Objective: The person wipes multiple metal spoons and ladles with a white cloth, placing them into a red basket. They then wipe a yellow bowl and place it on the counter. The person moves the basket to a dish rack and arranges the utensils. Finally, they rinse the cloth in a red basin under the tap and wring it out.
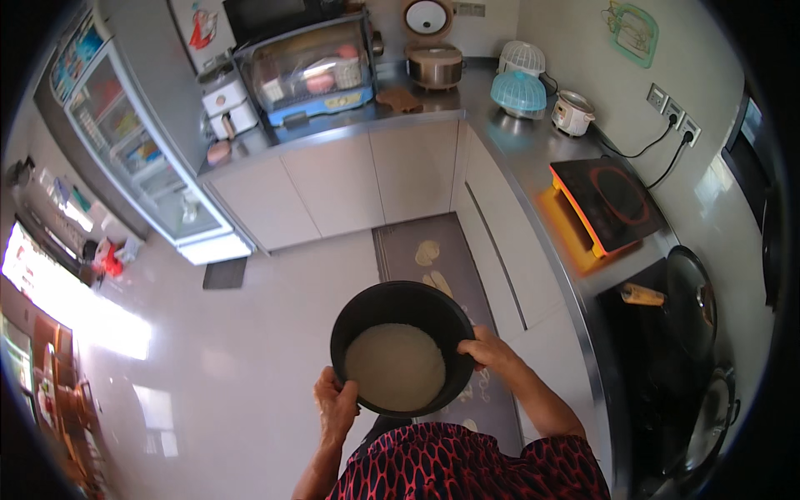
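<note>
A dark inner pot of a rice cooker (403, 304) is held in front of my body, over the floor. Pale rice in cloudy water (395, 367) covers its bottom. My left hand (335, 400) grips the rim at the lower left, thumb on the inside. On the opposite side, my right hand (490, 351) holds the rim with its thumb over the edge. Fingers of both hands are partly hidden beneath the pot. At the back of the counter a brown rice cooker (434, 65) stands with its lid raised.
An L-shaped steel counter (494, 132) runs along the back and right. On it are an induction cooktop (609, 200), a small white cooker (572, 114), a blue basket cover (517, 94) and a dish cabinet (309, 75). A floor mat (431, 240) lies below; a glass-door fridge (147, 144) stands left.
</note>
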Tool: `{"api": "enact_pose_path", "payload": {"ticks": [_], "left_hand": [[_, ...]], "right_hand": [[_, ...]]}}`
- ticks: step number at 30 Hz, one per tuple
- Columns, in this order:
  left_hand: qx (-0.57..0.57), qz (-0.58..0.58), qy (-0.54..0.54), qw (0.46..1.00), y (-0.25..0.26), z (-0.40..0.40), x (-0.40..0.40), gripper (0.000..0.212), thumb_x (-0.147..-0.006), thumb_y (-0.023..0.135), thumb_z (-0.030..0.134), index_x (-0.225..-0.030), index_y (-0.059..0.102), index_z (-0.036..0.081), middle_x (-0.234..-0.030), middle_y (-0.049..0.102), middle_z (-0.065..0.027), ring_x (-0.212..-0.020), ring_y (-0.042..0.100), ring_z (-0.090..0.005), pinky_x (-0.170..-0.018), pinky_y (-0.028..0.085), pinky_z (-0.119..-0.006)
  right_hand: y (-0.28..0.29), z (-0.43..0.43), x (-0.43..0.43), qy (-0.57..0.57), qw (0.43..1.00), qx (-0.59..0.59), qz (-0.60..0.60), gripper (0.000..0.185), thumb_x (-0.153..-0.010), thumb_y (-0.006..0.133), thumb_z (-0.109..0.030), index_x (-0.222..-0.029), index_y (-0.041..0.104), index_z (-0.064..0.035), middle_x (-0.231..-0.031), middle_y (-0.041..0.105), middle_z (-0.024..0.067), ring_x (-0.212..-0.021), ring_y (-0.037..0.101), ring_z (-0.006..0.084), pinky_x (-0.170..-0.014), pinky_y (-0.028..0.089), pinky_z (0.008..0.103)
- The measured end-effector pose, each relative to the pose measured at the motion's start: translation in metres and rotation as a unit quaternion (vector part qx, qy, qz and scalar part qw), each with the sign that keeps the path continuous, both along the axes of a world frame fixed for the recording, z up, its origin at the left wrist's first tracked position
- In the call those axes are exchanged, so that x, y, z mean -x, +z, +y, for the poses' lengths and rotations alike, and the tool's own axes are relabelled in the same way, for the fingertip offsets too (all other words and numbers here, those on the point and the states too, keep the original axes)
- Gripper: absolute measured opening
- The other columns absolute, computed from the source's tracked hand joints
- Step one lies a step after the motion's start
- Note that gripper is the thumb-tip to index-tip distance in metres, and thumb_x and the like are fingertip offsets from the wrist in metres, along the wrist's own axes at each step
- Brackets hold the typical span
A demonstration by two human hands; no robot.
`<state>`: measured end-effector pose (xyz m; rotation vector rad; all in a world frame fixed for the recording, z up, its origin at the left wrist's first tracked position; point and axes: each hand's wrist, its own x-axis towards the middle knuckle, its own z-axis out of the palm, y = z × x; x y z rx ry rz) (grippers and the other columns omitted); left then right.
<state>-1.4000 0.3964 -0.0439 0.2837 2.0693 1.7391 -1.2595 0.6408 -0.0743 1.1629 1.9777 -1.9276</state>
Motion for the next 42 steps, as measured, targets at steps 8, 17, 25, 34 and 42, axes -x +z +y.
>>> {"api": "enact_pose_path", "payload": {"ticks": [8, 17, 25, 34, 42], "left_hand": [[-0.036, 0.019, -0.134, 0.99, 0.025, 0.163, 0.144, 0.019, -0.075, 0.053, 0.004, -0.065, 0.037, 0.005, -0.052, 0.041, -0.0015, -0.038, 0.042, -0.0097, -0.032, 0.036, -0.026], [-0.061, -0.008, -0.181, 0.982, 0.047, 0.37, 0.275, 0.019, -0.076, 0.057, 0.007, -0.068, 0.04, 0.003, -0.054, 0.044, -0.0017, -0.04, 0.044, -0.0101, -0.034, 0.036, -0.026], [-0.13, -0.003, -0.176, 0.976, 0.08, 0.526, 0.39, 0.016, -0.078, 0.058, 0.008, -0.071, 0.045, 0.004, -0.06, 0.048, -0.0013, -0.043, 0.045, -0.009, -0.036, 0.036, -0.025], [-0.164, 0.132, -0.259, 0.943, 0.154, 0.726, 0.537, 0.018, -0.08, 0.056, 0.01, -0.071, 0.043, 0.002, -0.058, 0.044, -0.0011, -0.042, 0.045, -0.0083, -0.035, 0.035, -0.025], [-0.293, 0.147, -0.254, 0.91, 0.199, 0.907, 0.634, 0.018, -0.08, 0.055, 0.013, -0.068, 0.044, 0.006, -0.056, 0.047, -0.0019, -0.04, 0.044, -0.0095, -0.036, 0.036, -0.023]], "right_hand": [[0.036, 0.119, 0.086, -0.178, 0.97, -0.112, 0.124, 0.013, -0.072, 0.053, -0.006, -0.078, 0.058, 0.0043, -0.057, 0.054, 0.0045, -0.048, 0.049, 0.0115, -0.044, 0.038, 0.0262], [0.064, 0.305, 0.197, -0.241, 0.901, -0.316, 0.173, 0.015, -0.072, 0.053, -0.006, -0.081, 0.058, 0.004, -0.062, 0.058, 0.0067, -0.056, 0.053, 0.0135, -0.054, 0.043, 0.0295], [0.114, 0.477, 0.318, -0.189, 0.903, -0.331, 0.198, 0.023, -0.072, 0.053, -0.004, -0.094, 0.058, 0.0025, -0.072, 0.061, 0.0123, -0.069, 0.059, 0.0158, -0.065, 0.047, 0.0312], [0.206, 0.633, 0.434, -0.24, 0.88, -0.341, 0.229, 0.058, -0.071, 0.053, 0.001, -0.127, 0.042, 0.0052, -0.113, 0.057, 0.0161, -0.106, 0.051, 0.0202, -0.091, 0.039, 0.0287], [0.285, 0.773, 0.536, -0.256, 0.846, -0.418, 0.207, 0.046, -0.07, 0.05, -0.005, -0.115, 0.051, 0.0015, -0.072, 0.057, 0.0066, -0.054, 0.049, 0.0129, -0.041, 0.038, 0.0245]]}}
